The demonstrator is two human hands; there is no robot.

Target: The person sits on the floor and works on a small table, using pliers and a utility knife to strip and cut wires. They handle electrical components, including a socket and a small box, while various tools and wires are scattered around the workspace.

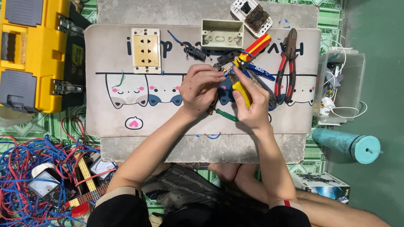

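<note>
Knees and dark shorts fill the bottom of the view, with both forearms reaching up from them to the middle of a low surface (202, 149) covered by a pale mat printed with cartoon cats (126, 90). Left hand (198, 90) has its fingers pinched shut on a small metal part with a wire end, held up off the mat, probably so the tool can get at it. Right hand (251, 105) is closed around a yellow-handled tool (243, 90) whose tip meets that pinched part just between the two hands; I cannot tell the tool's exact kind.

Just beyond the fingers lie a red-and-yellow stripper (254, 48), a blue-handled tool (261, 72) and, further right, red-handled cutting pliers (287, 67), all within easy reach. Beyond the left hand sits a cream socket plate (145, 48), and straight ahead an empty wall box (222, 33) with a white socket module (252, 14) past it. A green-handled screwdriver (225, 114) rests under the wrists.

Off the surface, a yellow toolbox (33, 54) stands far left, tangled red and blue wire (29, 168) lies on the green patterned floor, and a teal cylinder (349, 145) lies to the right.
</note>
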